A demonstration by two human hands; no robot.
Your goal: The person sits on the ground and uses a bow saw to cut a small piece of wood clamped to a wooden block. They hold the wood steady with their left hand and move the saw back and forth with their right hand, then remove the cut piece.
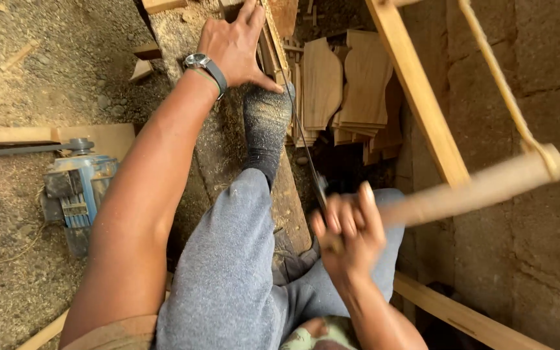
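The right hand [350,227] grips the saw [422,129]; its blade [306,146] points away. The left hand [238,45] presses flat on the board [273,39] over the sawdust bench [218,142].

No packages, signs or screens anywhere in this shot, as far as I can see. If the blue motor [76,188] on the sawdust at left has a label or plate on it, it's too small and dusty to make out.

One wooden frame saw [461,129], one wristwatch [205,65], one blue motor [76,188] at left, one stack of cut wooden blanks [351,91], two hands.
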